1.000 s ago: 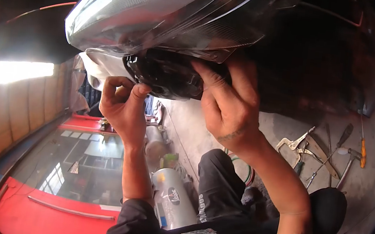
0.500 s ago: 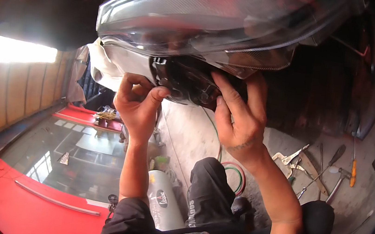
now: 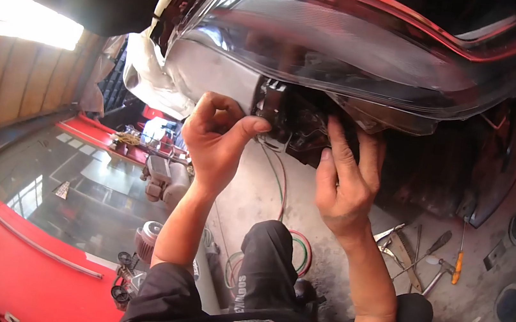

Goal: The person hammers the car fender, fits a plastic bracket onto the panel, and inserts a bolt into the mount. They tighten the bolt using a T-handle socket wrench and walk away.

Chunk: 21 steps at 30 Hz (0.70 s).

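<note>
A large clear headlight (image 3: 349, 50) fills the top of the view. Below it, a black plastic part (image 3: 304, 128) sits beside the end of a grey panel (image 3: 218, 69). My left hand (image 3: 218, 140) is closed at their junction, fingers curled at the panel's lower edge and thumb against the black part. On the other side, my right hand (image 3: 349, 178) grips the black part, its index finger stretched along it and thumb at its lower edge. Some fingertips are hidden behind the part and under the headlight.
Pliers (image 3: 389, 232), a hammer (image 3: 440, 273) and an orange-handled screwdriver (image 3: 457, 266) lie on the floor at right. Red and green hoses (image 3: 305, 250) run behind my knee. A red car (image 3: 34, 249) stands at left, near a grey cylinder (image 3: 207, 283).
My view has shifted, so the headlight and both hands appear farther right. Both hands keep nearly the same hold on the black part.
</note>
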### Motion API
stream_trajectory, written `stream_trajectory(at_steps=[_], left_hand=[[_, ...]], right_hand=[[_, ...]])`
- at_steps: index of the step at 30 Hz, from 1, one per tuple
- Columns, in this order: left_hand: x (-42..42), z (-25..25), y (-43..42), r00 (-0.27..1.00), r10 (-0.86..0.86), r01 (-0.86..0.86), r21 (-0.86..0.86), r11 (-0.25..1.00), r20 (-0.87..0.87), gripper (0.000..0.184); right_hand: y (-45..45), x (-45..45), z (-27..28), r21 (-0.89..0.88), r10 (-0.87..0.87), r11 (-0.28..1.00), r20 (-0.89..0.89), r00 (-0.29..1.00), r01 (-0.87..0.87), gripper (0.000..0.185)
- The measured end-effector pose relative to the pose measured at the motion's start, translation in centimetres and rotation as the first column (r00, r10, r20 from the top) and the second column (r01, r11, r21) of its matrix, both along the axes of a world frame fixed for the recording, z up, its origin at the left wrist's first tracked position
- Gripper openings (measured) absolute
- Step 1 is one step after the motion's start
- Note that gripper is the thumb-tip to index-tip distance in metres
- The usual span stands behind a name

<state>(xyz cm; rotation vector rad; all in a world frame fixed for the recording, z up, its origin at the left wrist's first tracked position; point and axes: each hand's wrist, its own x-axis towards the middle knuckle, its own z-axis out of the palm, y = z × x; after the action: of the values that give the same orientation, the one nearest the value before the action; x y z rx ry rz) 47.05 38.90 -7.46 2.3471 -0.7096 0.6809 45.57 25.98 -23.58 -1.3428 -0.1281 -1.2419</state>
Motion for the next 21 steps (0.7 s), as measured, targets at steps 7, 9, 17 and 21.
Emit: stream_trajectory(at_steps=[7,9,17,21], left_hand=[[0.4,-0.4,0.5,0.997,-0.072,0.072,0.009,0.997,0.011,0.027],[0.5,-0.4,0.6,0.996,-0.085,0.084,0.021,0.996,0.015,0.028],[0.2,0.1,1.1,0.989,-0.096,0.09,-0.053,0.994,-0.112,0.028],[-0.3,-0.4,0.7,0.995,-0.041,0.036,-0.052,0.998,-0.091,0.027]], right_hand=[[0.1,-1.0,0.8,-0.06,-0.145,0.987,0.014,0.989,0.146,0.049],[0.6,-1.4,1.0,-0.107,-0.203,0.972,0.055,0.978,0.208,0.055],[2.5,-2.2,1.2,-0.293,-0.053,0.955,-0.068,0.996,0.031,0.071],[2.7,-1.9,1.4,-0.256,-0.087,0.963,-0.002,0.996,0.084,0.074]])
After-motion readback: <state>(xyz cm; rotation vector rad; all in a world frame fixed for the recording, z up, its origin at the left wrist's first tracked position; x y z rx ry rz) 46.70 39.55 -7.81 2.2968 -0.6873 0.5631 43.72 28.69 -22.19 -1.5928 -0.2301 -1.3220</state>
